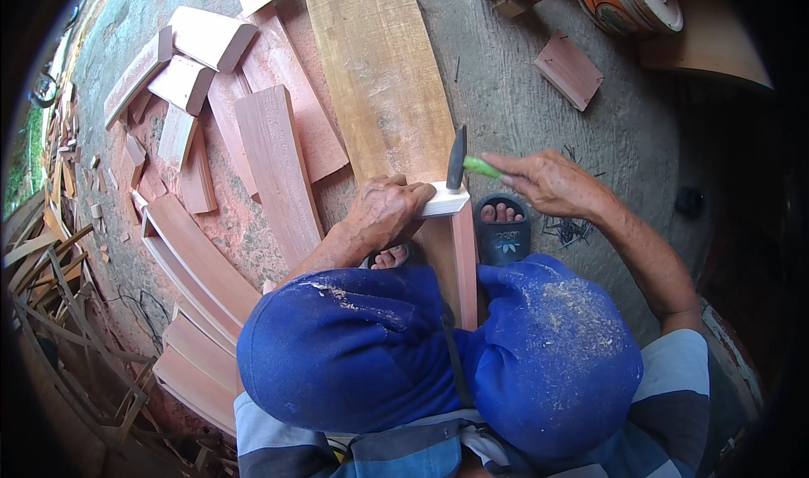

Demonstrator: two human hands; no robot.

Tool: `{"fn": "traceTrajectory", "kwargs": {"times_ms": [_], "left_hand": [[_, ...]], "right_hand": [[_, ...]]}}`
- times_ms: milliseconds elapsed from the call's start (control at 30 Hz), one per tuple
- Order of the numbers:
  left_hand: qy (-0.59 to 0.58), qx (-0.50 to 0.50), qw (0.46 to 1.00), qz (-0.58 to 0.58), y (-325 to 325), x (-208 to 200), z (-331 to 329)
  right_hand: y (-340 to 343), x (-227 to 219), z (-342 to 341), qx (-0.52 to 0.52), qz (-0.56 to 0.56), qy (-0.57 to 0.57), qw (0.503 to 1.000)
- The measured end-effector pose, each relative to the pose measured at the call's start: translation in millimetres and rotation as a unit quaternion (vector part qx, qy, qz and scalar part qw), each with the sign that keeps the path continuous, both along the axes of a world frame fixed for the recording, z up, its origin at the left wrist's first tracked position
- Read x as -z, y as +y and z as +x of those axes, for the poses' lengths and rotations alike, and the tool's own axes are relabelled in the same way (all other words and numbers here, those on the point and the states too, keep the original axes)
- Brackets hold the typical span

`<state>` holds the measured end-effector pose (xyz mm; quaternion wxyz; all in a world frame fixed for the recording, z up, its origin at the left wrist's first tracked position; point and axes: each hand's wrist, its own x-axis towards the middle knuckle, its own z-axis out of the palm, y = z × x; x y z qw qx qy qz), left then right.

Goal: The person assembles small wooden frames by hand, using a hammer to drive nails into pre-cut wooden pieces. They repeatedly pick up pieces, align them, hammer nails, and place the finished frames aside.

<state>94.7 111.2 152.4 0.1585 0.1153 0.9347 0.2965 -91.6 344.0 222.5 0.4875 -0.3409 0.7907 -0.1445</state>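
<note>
Jutting rightward from the left hand [388,211] is a wooden block [440,204].

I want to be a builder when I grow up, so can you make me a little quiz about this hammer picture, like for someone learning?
1. True or false: the right hand holds the hammer.
2. Pick one. What lies scattered on the floor beside the right sandal?
a) spoons
b) nails
c) brushes
3. Fill the gap: the left hand holds a piece of pale ____.

Key:
1. True
2. b
3. wood
</note>
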Motion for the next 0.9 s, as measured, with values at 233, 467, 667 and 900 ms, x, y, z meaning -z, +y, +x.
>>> {"fn": "traceTrajectory", "kwargs": {"times_ms": [233,467,667,900], "left_hand": [[-0.055,0.013,0.998,-0.029,-2.3,2.1,2.8],[0.084,-0.142,0.978,0.126,-18.1,-1.3,17.7],[-0.097,-0.477,0.765,0.42,-26.6,43.8,76.4],[-0.125,-0.573,0.575,0.57,-17.4,85.1,84.8]], "right_hand": [[3.6,48.2,0.0,0.225,-0.053,0.005,0.973],[15.5,112.0,18.8,0.186,-0.107,0.24,0.947],[28.6,58.7,90.2,0.022,0.013,-0.054,0.998],[24.7,84.6,114.2,0.071,0.03,-0.161,0.984]]}}
